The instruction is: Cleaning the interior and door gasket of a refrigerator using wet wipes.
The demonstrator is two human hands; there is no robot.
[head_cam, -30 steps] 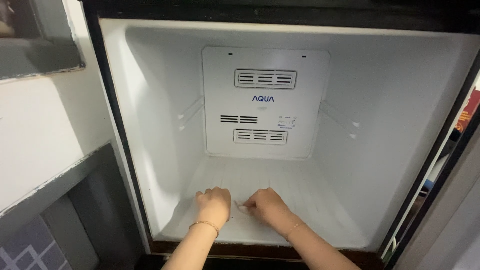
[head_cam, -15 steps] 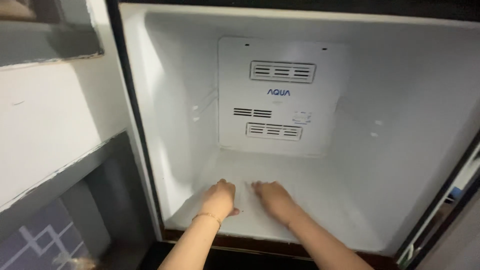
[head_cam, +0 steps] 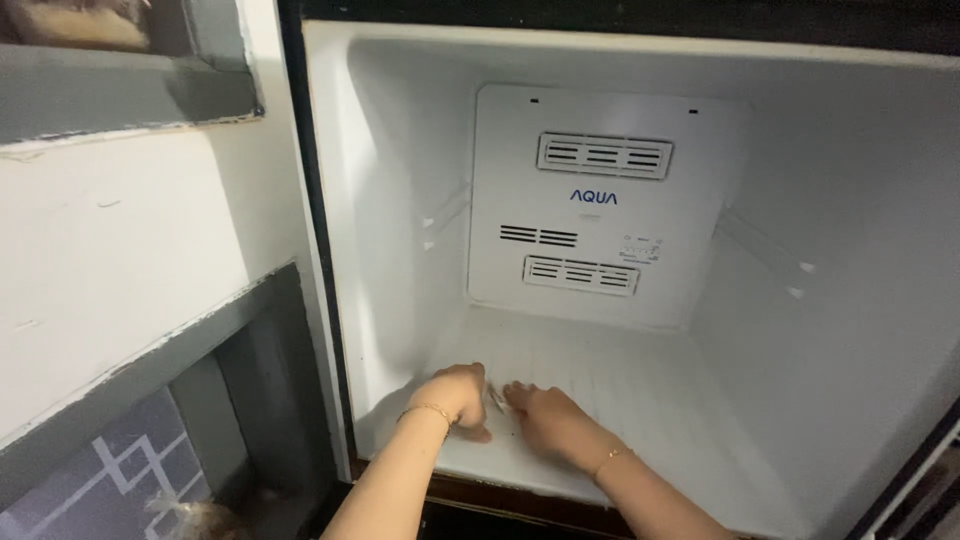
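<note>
Both my hands rest on the white ribbed floor [head_cam: 620,390] of an empty freezer compartment, near its front left corner. My left hand [head_cam: 458,395] is curled, knuckles up, with a thin gold bracelet on the wrist. A small pale scrap [head_cam: 494,398] sticks out at its fingertips. My right hand [head_cam: 545,418] lies flat on the floor just to the right, its fingertips touching the scrap. That wrist also carries a thin bracelet.
The compartment's back panel [head_cam: 600,200] is white with slotted vents. A dark door frame [head_cam: 318,250] runs down the left side. Left of it are a white wall with grey ledges [head_cam: 130,110] and a patterned surface [head_cam: 110,480] below.
The view has swung so the compartment sits further right. Both hands have shifted towards the front left corner, and the right hand has flattened out from its pinch.
</note>
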